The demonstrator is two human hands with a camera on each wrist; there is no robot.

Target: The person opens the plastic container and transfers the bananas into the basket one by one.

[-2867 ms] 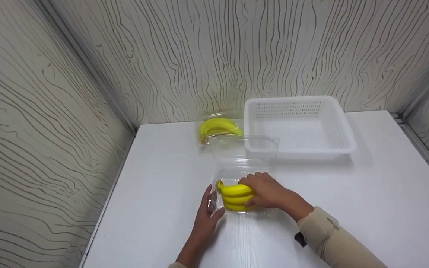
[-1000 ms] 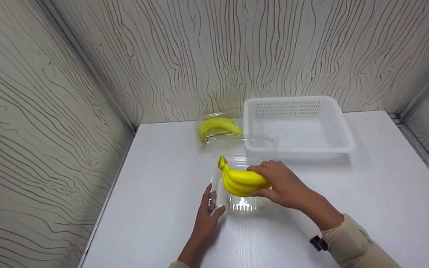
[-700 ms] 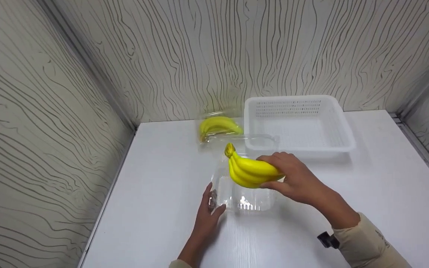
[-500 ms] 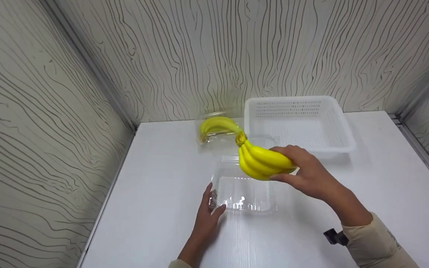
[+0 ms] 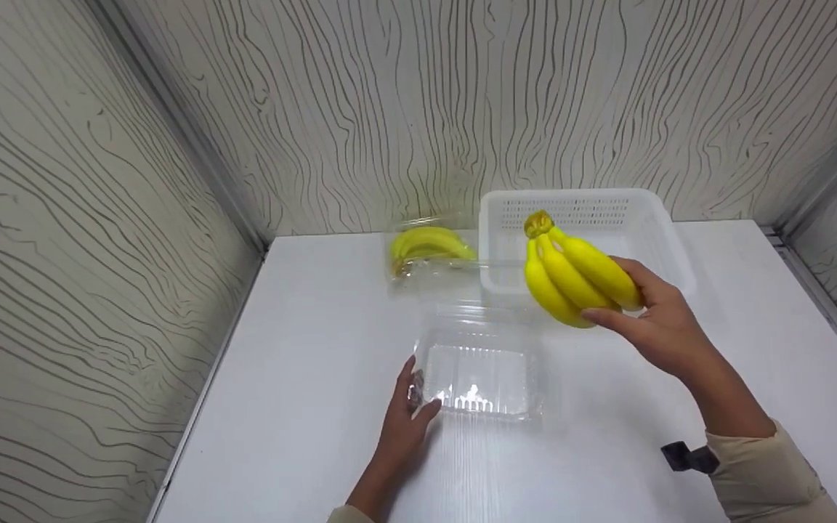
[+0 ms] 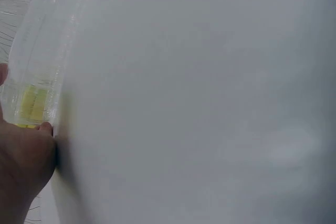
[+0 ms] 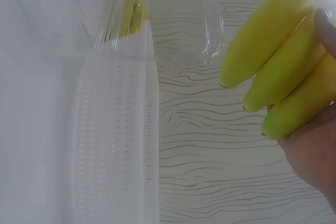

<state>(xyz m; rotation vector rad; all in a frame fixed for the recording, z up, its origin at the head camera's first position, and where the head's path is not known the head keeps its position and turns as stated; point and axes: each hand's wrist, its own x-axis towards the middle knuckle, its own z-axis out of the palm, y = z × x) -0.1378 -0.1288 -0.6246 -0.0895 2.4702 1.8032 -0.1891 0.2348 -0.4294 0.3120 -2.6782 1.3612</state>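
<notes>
My right hand point(image 5: 651, 319) grips a yellow banana bunch point(image 5: 571, 272) in the air, over the near left corner of the white perforated basket point(image 5: 669, 250). The right wrist view shows the bunch point(image 7: 278, 82) against my palm. An open clear plastic clamshell box point(image 5: 480, 374), with nothing in it, lies on the white table point(image 5: 302, 349). My left hand point(image 5: 407, 414) rests on the table and holds the box's left edge, thumb against its front corner. In the left wrist view the box point(image 6: 37, 66) shows beside my thumb.
A second clear box with another banana bunch point(image 5: 429, 243) in it sits at the back of the table, left of the basket. Patterned walls close in the table at the left, back and right. The table's edge runs along the left wall.
My right hand lifted the banana bunch out of the clear box and carried it up and to the right, over the basket's corner. The left hand stayed on the box.
</notes>
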